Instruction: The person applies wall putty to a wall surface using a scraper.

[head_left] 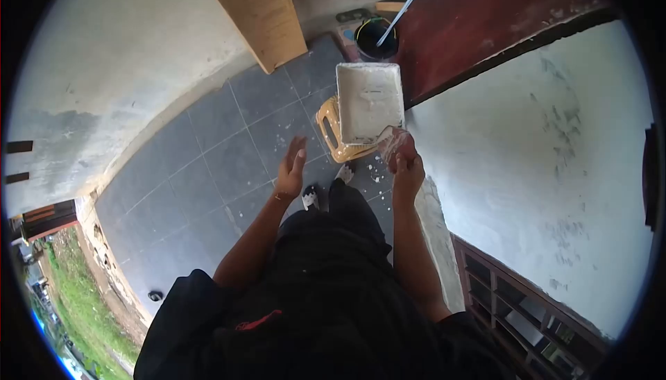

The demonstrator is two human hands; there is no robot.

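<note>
A reddish, paint-smeared flat piece (395, 145) is in my right hand (409, 172), its fingers closed round the lower edge. The piece overlaps the bottom right corner of a white paint tray (371, 102), which is coated with whitish paint. Beneath the tray stands a yellow plastic stool (327, 127), spattered white. To the left of the stool, my left hand (292, 172) is raised over the floor, fingers apart from the thumb, with nothing in it.
A black bucket (377, 38) with a pole in it stands beyond the tray. A wooden board (260, 9) leans at the wall. White drops mark the grey tiled floor (229, 147). A patchy white wall (534, 165) and a window frame (513, 293) are at right.
</note>
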